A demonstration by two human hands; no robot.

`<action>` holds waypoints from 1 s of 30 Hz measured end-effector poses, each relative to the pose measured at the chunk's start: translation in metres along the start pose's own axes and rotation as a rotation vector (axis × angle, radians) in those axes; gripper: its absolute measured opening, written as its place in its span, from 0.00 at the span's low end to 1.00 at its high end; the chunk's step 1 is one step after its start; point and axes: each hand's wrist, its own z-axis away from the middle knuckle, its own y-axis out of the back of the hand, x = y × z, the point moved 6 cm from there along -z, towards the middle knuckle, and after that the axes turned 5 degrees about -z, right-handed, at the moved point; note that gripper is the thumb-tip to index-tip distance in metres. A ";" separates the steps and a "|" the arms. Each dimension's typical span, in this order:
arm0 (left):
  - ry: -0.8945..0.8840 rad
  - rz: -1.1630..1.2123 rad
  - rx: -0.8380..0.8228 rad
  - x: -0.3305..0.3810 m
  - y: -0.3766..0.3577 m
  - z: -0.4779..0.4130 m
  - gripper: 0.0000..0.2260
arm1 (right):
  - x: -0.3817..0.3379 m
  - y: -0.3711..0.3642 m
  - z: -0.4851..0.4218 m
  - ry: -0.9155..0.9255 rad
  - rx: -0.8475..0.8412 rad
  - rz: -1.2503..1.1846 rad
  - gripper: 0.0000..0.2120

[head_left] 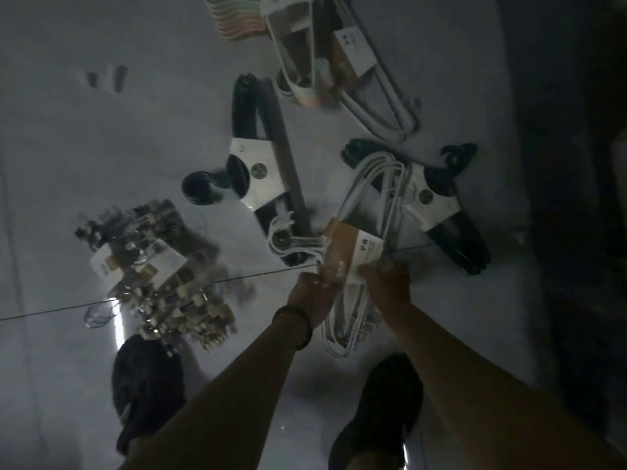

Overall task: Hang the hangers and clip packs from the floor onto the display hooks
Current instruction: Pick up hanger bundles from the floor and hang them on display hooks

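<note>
I look straight down at a glossy tiled floor [101,147]. Both hands hold a bundle of white hangers [369,195] with a brown and white card band. My left hand [314,293] grips the band's near left edge, and my right hand [388,286] grips its right side. A pile of clip packs [159,266] lies to the left. Two bundles of dark hangers with white cards lie on the floor, one at centre [261,174] and one at right [441,205]. More white and pastel hangers [305,56] lie at the top.
My two dark shoes stand at the bottom, the left one [146,385] touching the clip pile and the right one [383,408] below the held bundle. A dark wall or fixture [576,198] runs down the right side. The picture is dim and blurred.
</note>
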 end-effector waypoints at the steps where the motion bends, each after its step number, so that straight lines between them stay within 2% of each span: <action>1: 0.001 0.100 0.031 0.003 -0.010 -0.009 0.20 | 0.003 -0.004 -0.009 0.010 -0.087 -0.080 0.26; 2: -0.009 0.159 0.066 0.005 -0.017 -0.015 0.21 | 0.005 -0.009 -0.014 0.019 -0.179 -0.168 0.19; 4: -0.043 0.144 0.114 0.004 -0.022 -0.021 0.24 | 0.007 -0.014 -0.016 0.069 -0.287 -0.298 0.16; 7: -0.001 0.211 0.114 -0.003 -0.017 -0.013 0.21 | 0.003 -0.004 -0.005 0.167 -0.276 -0.256 0.18; 10: -0.005 0.251 0.129 0.005 -0.002 0.006 0.14 | 0.000 0.009 0.023 0.069 -0.260 -0.368 0.19; 12: -0.004 0.388 0.058 0.021 0.005 0.023 0.13 | -0.008 0.017 0.049 0.017 -0.242 -0.424 0.19; 14: 0.022 0.566 -0.129 0.042 0.005 0.047 0.12 | -0.021 0.021 0.078 0.003 -0.220 -0.476 0.17; 17: -0.021 0.524 -0.141 0.075 0.027 0.082 0.16 | -0.053 0.028 0.121 0.009 -0.161 -0.573 0.16; 20: -0.067 0.501 -0.087 0.103 0.062 0.118 0.11 | -0.097 0.040 0.161 0.049 -0.097 -0.529 0.17; 22: -0.116 0.460 -0.057 0.125 0.088 0.137 0.13 | -0.131 0.047 0.185 0.099 -0.098 -0.519 0.17; 26: -0.115 0.494 -0.071 0.173 0.134 0.159 0.21 | -0.200 0.049 0.209 0.169 -0.214 -0.474 0.15; 30: -0.146 0.586 -0.018 0.218 0.173 0.130 0.16 | -0.263 0.039 0.180 0.268 -0.313 -0.337 0.14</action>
